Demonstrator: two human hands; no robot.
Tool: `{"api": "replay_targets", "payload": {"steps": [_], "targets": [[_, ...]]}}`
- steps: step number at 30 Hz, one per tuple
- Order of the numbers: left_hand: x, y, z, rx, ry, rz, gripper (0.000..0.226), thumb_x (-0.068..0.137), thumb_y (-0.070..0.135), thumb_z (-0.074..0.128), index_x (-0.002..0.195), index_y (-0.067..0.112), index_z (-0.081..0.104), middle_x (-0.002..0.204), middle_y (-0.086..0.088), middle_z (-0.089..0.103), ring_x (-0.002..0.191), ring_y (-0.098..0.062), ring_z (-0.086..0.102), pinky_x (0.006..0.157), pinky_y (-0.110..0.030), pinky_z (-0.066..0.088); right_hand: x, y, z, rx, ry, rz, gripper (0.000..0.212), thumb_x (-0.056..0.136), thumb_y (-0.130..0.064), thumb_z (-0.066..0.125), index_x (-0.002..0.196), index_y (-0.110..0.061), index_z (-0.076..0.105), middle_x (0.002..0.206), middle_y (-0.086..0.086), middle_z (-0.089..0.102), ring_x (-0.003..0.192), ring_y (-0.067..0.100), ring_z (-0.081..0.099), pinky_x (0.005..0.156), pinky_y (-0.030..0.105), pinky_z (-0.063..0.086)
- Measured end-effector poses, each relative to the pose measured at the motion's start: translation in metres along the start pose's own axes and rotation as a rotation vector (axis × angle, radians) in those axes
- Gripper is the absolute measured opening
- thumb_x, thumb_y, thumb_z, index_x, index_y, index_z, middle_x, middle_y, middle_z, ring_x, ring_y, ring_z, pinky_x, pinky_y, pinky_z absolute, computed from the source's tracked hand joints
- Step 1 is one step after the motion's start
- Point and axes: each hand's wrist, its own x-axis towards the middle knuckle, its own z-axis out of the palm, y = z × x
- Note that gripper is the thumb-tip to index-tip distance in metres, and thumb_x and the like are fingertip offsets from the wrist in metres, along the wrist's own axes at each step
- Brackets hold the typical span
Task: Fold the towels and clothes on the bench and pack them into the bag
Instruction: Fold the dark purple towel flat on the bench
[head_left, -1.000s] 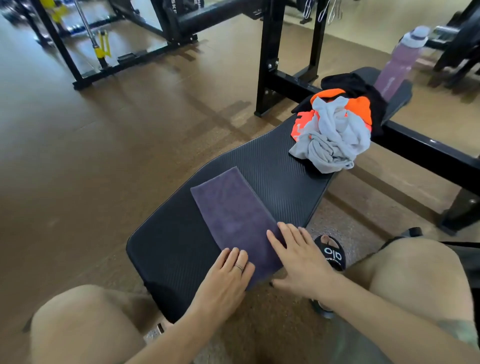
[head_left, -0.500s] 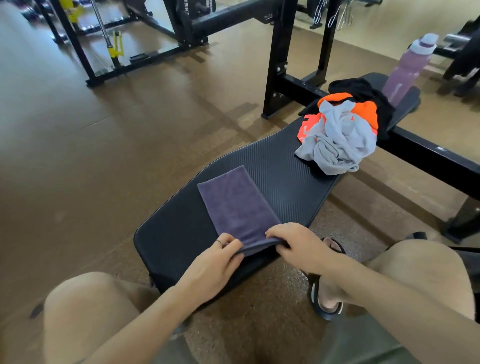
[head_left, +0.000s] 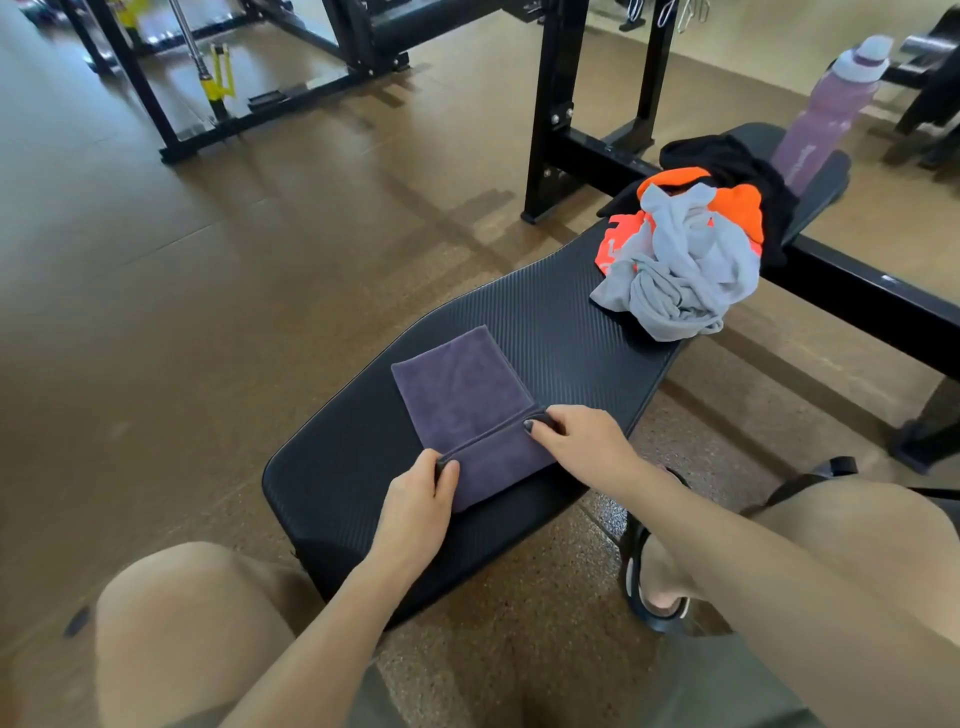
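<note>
A purple towel (head_left: 457, 384) lies on the near end of the black bench (head_left: 561, 332), its near end turned up and over onto itself. My left hand (head_left: 418, 499) pinches the left corner of that turned edge. My right hand (head_left: 576, 436) pinches the right corner. Farther along the bench sits a crumpled pile: a grey garment (head_left: 680, 275) on top, an orange one (head_left: 737, 202) under it, a black one (head_left: 737, 161) behind. No bag is in view.
A purple water bottle (head_left: 826, 109) stands at the bench's far end. The black bench frame (head_left: 852, 296) runs to the right, and rack uprights (head_left: 550, 104) stand behind. My knees and a sandalled foot (head_left: 654, 587) sit close to the bench's near end, over brown floor.
Both hands went from lying flat on the towel's near end to pinching its corners, and have carried that edge away from me over the towel.
</note>
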Motion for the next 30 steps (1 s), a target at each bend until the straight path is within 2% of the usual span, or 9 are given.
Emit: {"api": "replay_targets", "payload": {"steps": [5,10,14,16,19,23,26,28,30], "targets": [[0.011,-0.003,0.003,0.207,0.077,0.019,0.021,0.105,0.035,0.047,0.089,0.022,0.051,0.083,0.004,0.064,0.073,-0.014,0.060,0.067,-0.039,0.052,0.006,0.001,0.022,-0.326,0.208,-0.036,0.036,0.102,-0.048,0.041,0.080,-0.021,0.048,0.081,0.008,0.067,0.083,0.032,0.061,0.076,0.041,0.037],[0.016,-0.001,0.000,0.285,0.067,0.012,0.021,0.105,0.039,0.046,0.095,0.022,0.050,0.085,0.004,0.063,0.073,-0.015,0.061,0.068,-0.040,0.054,0.007,0.000,0.035,-0.596,0.362,-0.137,0.026,0.091,-0.036,0.068,0.087,-0.012,0.058,0.063,0.006,0.065,0.056,0.029,0.062,0.058,0.037,0.042],[0.013,0.002,0.004,0.372,0.123,0.054,0.019,0.104,0.038,0.049,0.101,0.023,0.038,0.091,0.006,0.056,0.072,-0.017,0.060,0.066,-0.041,0.054,0.011,0.003,0.037,-0.616,0.407,-0.119,0.029,0.089,-0.039,0.066,0.093,-0.013,0.054,0.080,0.006,0.058,0.063,0.027,0.059,0.060,0.038,0.042],[0.016,0.003,0.004,0.542,0.178,0.146,0.024,0.100,0.033,0.057,0.107,0.021,0.038,0.102,0.001,0.051,0.075,-0.019,0.059,0.061,-0.037,0.053,0.013,0.002,0.033,-0.689,0.430,-0.242,0.022,0.089,-0.028,0.066,0.097,-0.014,0.051,0.086,0.006,0.052,0.070,0.027,0.055,0.064,0.037,0.041],[0.026,0.004,0.004,0.873,0.171,0.443,0.046,0.072,0.014,0.083,0.107,0.015,0.054,0.103,-0.011,0.056,0.079,-0.026,0.056,0.062,-0.036,0.048,0.014,-0.002,0.023,-0.724,0.380,-0.492,0.019,0.084,-0.010,0.062,0.097,-0.015,0.050,0.092,0.007,0.049,0.078,0.028,0.050,0.069,0.039,0.041],[0.032,0.005,-0.001,0.968,0.080,0.700,0.042,0.059,0.004,0.086,0.094,0.012,0.064,0.093,-0.008,0.062,0.077,-0.026,0.059,0.067,-0.037,0.052,0.009,-0.002,0.005,-0.716,0.226,-0.631,0.011,0.083,-0.019,0.050,0.090,-0.015,0.058,0.096,0.005,0.056,0.090,0.028,0.052,0.084,0.041,0.044],[0.028,0.000,-0.002,0.925,0.055,0.731,0.014,0.086,0.023,0.069,0.095,0.016,0.063,0.095,-0.003,0.064,0.080,-0.022,0.061,0.073,-0.034,0.052,0.005,0.001,-0.007,-0.702,0.077,-0.621,0.030,0.076,-0.032,0.046,0.095,-0.013,0.061,0.103,0.003,0.058,0.100,0.027,0.052,0.099,0.041,0.040],[0.024,0.000,-0.002,0.854,0.020,0.665,0.033,0.093,0.048,0.052,0.099,0.017,0.062,0.099,0.000,0.062,0.087,-0.021,0.059,0.079,-0.035,0.052,0.005,0.003,-0.011,-0.749,-0.030,-0.594,0.049,0.067,-0.039,0.048,0.107,-0.013,0.061,0.114,0.004,0.057,0.109,0.027,0.051,0.109,0.043,0.034],[0.021,0.000,-0.002,0.861,-0.010,0.607,0.049,0.085,0.061,0.051,0.106,0.017,0.060,0.107,0.000,0.059,0.094,-0.021,0.058,0.085,-0.036,0.053,0.008,0.002,-0.012,-0.774,-0.080,-0.573,0.057,0.062,-0.039,0.051,0.112,-0.014,0.059,0.118,0.003,0.055,0.110,0.026,0.051,0.112,0.044,0.033]]}}
